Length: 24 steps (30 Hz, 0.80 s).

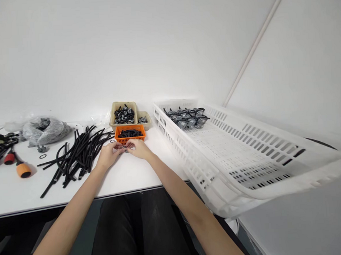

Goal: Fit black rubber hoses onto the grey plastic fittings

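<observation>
My left hand (111,153) and my right hand (138,148) meet just in front of an orange basket (118,140) of short black pieces. The fingers of both are pinched around a small grey part (126,150), mostly hidden by the fingertips. Left of my left hand, a loose pile of black tubes (79,150) lies on the white table (127,180). Behind the orange basket stands a beige bin (112,117) with black and metal parts, beside a smaller beige bin (149,121) of metal parts.
A large white slotted crate (183,153) stands at the right, with several clear-and-black assemblies (187,118) at its far end. At the left are a plastic bag (46,131) of parts, an orange-handled tool (23,169), a red-handled tool (9,158) and black parts (0,145).
</observation>
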Available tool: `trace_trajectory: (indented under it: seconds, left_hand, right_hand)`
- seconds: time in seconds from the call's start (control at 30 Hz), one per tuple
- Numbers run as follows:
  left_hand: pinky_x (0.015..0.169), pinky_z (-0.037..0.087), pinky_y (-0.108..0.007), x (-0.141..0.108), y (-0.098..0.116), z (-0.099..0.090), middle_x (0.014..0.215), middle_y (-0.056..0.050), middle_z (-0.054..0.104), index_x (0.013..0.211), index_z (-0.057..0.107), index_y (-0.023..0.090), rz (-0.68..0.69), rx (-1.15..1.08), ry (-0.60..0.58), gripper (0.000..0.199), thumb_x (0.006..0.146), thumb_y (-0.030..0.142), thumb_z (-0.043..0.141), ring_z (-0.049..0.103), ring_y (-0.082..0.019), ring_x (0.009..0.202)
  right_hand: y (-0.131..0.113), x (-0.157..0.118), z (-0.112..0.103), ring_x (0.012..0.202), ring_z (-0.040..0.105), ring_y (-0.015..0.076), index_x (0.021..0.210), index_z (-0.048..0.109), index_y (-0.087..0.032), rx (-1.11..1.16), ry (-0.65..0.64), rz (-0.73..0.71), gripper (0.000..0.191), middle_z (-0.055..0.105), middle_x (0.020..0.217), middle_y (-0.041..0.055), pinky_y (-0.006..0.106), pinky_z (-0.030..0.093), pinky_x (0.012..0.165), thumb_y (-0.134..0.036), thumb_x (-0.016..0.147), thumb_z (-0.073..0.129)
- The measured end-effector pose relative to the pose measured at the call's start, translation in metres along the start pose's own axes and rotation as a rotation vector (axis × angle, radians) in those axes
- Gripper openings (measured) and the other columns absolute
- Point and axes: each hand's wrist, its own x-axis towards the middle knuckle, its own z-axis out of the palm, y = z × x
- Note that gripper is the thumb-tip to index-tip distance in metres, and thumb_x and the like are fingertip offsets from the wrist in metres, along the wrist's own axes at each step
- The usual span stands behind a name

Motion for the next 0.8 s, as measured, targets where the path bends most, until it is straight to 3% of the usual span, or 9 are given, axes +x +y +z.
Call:
trace_trajectory:
  seconds: [0.8]
  left_hand:
    - [0.077, 0.051, -0.032, -0.0032, 0.0035, 0.0008, 0.082, -0.004, 0.074, 0.088, 0.063, 0.022, -0.026, 0.032, 0.003, 0.026, 0.076, 0.045, 0.062, 0.069, -0.021, 0.079]
  right_hand:
    - [-0.0006, -0.0017, -0.0034, 0.081, 0.066, 0.0154, 0.085, 0.064, -0.016, 0.026, -0.04, 0.006, 0.009, 0.07, 0.086, 0.004, 0.028, 0.052, 0.077, -0.015, 0.076, 0.064]
